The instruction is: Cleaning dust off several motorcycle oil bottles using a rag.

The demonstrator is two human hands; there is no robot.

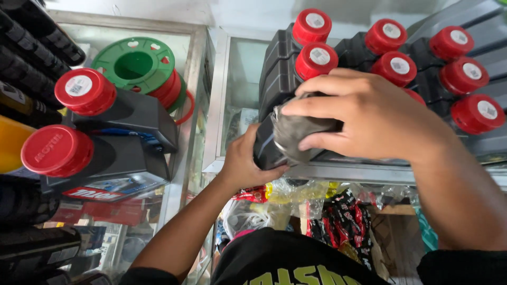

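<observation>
Your right hand presses a grey cloth over the top of a black bottle, fingers curled around it. Your left hand grips the bottle's lower side. The bottle stands at the front edge of the glass counter, before the red-capped bottles.

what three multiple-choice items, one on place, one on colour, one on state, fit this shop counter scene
1. Where does the green spool lie?
A. on the left glass case
B. among the right-hand bottles
C. in the left hand

2. What colour are the bottle caps?
A. blue
B. red
C. white

3. What presses the grey cloth to the dark bottle?
A. nothing
B. the left hand alone
C. the right hand

A: it rests on the left case, behind two bottles.
B: every cap is red.
C: the right hand covers the cloth; the left hand grips the bottle.
</observation>
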